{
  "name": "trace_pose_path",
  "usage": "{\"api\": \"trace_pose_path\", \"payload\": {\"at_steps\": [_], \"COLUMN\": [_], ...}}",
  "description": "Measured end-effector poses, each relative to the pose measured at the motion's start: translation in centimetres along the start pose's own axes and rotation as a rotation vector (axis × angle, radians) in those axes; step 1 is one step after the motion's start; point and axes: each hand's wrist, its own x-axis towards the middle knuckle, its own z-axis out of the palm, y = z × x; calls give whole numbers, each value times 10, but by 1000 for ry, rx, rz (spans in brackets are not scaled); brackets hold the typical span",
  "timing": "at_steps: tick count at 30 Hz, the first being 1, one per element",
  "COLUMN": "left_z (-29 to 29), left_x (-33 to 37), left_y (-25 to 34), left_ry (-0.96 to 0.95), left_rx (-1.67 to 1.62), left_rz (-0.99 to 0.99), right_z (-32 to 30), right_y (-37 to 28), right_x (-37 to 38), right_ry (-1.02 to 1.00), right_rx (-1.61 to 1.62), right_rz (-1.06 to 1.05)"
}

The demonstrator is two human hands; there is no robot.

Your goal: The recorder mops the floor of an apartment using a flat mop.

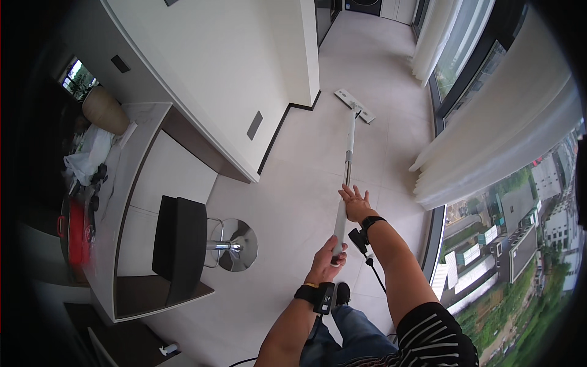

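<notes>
A flat mop [349, 150] slants away from me across the pale floor, its wide white head [354, 106] lying flat on the tiles at the far end. My left hand [325, 262] is wrapped round the light grey grip at the near end of the pole. Farther up, my right hand [357, 205] rests against the pole with its fingers stretched and spread, not closed round it. Both wrists carry black strapped-on devices with cables. The underside of the mop head is hidden.
On the left, a black bar stool [180, 244] with a round chrome base stands by a marble-topped counter [116, 202]. That counter holds a vase [105, 110], a plastic bag and a red item. White curtains [489, 128] hang along tall windows on the right. A white wall [226, 67] borders the left.
</notes>
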Motion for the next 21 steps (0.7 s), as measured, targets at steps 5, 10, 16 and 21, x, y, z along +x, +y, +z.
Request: {"api": "trace_pose_path", "payload": {"at_steps": [5,10,16,21], "left_z": [-116,-195,-159,-166], "left_x": [-144,-423,-554,-540], "left_y": [2,-93,-137,-119], "left_ry": [54,544,943,853], "left_rx": [57,169,172,164], "left_rz": [-29,-206,-389,-336], "right_z": [64,171,168,207], "right_y": [-69,-193,-307,-289], "right_x": [-61,-221,-331,-273], "right_ry": [-122,-554,-1502,-736], "right_rx": [-147,56,382,176], "right_rz": [-554,-1426,-1493,-1452]}}
